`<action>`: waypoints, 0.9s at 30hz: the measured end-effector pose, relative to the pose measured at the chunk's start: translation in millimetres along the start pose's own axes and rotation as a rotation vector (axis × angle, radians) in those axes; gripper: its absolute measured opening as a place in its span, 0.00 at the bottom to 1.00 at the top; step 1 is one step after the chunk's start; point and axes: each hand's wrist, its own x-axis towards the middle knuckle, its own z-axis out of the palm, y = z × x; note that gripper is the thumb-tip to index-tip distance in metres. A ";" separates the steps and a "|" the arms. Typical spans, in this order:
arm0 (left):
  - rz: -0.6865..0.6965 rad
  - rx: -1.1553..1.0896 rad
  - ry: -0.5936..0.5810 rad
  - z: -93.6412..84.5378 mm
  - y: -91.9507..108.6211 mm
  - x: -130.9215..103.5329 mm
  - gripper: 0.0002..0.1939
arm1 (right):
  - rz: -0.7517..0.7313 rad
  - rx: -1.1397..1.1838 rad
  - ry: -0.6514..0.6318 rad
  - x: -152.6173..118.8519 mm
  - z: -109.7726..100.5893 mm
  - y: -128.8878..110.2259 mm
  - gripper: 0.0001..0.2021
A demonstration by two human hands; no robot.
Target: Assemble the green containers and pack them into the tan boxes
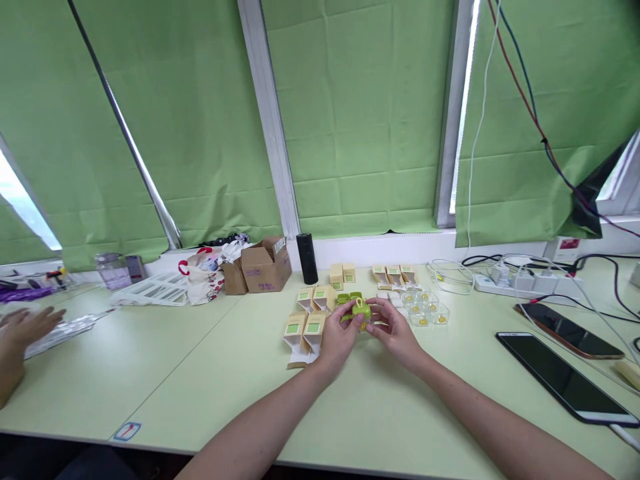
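- The table [225, 387] stretched the full width of the view, its near edge passing below both forearms; a green window covering [357, 120] hung behind it.
- The cardboard box [265, 270] stood toward the back, left of a black cylinder [307, 259], both well apart from the fingers.
- The large phone [565, 377] lay to the right, well beyond the right forearm, near the table's front right.
- Another person's hand [30, 327] was at the far left.
- The left hand [339, 333] and right hand [397, 328] met in the middle, fingers bent and pinching the green cap from either side.
- The open cartons [304, 327] stood just beside the left hand, bounding it on that side; more small cartons [394, 275] stood behind.
- The clear cups [425, 307], with yellow bits inside, sat just beyond the right hand.
- The green cap [361, 309] sat between the fingertips, loop upward, with something clear and yellow under it; loose green pieces [349, 297] lay just behind.
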 end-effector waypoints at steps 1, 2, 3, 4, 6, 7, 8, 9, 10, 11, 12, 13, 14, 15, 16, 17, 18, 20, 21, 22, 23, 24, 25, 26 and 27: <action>0.001 0.004 -0.002 0.2 0.2 -0.1 0.32 | -0.004 0.004 0.003 0.0 0.1 0.0 0.25; 0.003 0.008 -0.004 0.4 0.4 -0.2 0.32 | -0.007 0.008 0.005 -0.1 0.1 -0.1 0.25; 0.007 0.012 -0.005 0.6 0.5 -0.2 0.32 | -0.009 0.012 0.006 -0.1 0.3 -0.1 0.25; 0.012 0.018 -0.004 0.7 0.6 -0.3 0.31 | -0.008 0.017 0.007 -0.1 0.4 -0.1 0.25; 0.030 0.037 0.003 0.9 0.7 -0.5 0.31 | -0.001 0.032 0.011 0.1 0.5 0.0 0.26; 0.041 0.050 0.004 0.8 0.8 -0.6 0.30 | 0.003 0.039 0.015 0.4 0.5 0.1 0.26; 0.053 0.064 0.001 0.6 0.9 -0.9 0.30 | 0.005 0.046 0.019 0.6 0.4 0.3 0.26; 0.064 0.076 -0.009 0.3 1.1 -1.3 0.29 | 0.005 0.052 0.026 1.0 0.2 0.5 0.26; 0.075 0.085 -0.026 0.0 1.5 -1.9 0.29 | 0.001 0.057 0.033 1.3 -0.1 0.6 0.26; 0.084 0.088 -0.048 -0.3 2.1 -2.6 0.29 | -0.004 0.061 0.039 1.6 -0.4 0.8 0.26; 0.092 0.089 -0.072 -0.5 2.8 -3.4 0.29 | -0.012 0.065 0.044 1.9 -0.8 0.9 0.26; 0.098 0.093 -0.094 -0.7 3.7 -4.3 0.29 | -0.020 0.070 0.048 2.1 -1.1 1.1 0.25; 0.104 0.102 -0.114 -0.8 4.7 -5.3 0.29 | -0.026 0.074 0.052 2.3 -1.5 1.2 0.25; 0.109 0.117 -0.130 -0.8 5.6 -6.2 0.29 | -0.030 0.075 0.053 2.5 -1.7 1.3 0.25; 0.113 0.135 -0.140 -0.7 6.5 -7.1 0.28 | -0.033 0.075 0.053 2.8 -1.9 1.6 0.24; 0.118 0.151 -0.144 -0.5 7.0 -7.7 0.27 | -0.036 0.074 0.051 3.0 -2.0 1.9 0.24; 0.122 0.163 -0.143 -0.2 7.3 -8.0 0.26 | -0.039 0.071 0.047 3.4 -2.2 2.4 0.23; 0.128 0.167 -0.130 0.5 6.8 -7.9 0.25 | -0.048 0.067 0.042 4.5 -2.8 3.5 0.21; 0.131 0.164 -0.120 0.9 6.3 -7.5 0.25 | -0.053 0.067 0.041 5.2 -3.3 4.0 0.21; 0.133 0.162 -0.111 1.3 5.8 -7.1 0.24 | -0.056 0.066 0.043 6.0 -3.8 4.3 0.21; 0.134 0.162 -0.104 1.6 5.4 -6.6 0.24 | -0.055 0.067 0.047 6.7 -4.5 4.3 0.21; 0.132 0.164 -0.097 1.9 5.3 -6.2 0.24 | -0.053 0.072 0.050 7.3 -5.0 4.0 0.21; 0.129 0.171 -0.090 2.1 5.6 -6.0 0.24 | -0.048 0.083 0.052 7.8 -5.3 3.3 0.22; 0.125 0.181 -0.081 2.3 6.2 -6.0 0.24 | -0.041 0.101 0.051 8.1 -5.4 2.2 0.22; 0.121 0.196 -0.070 2.4 7.3 -6.3 0.24 | -0.031 0.126 0.047 8.2 -5.1 0.7 0.22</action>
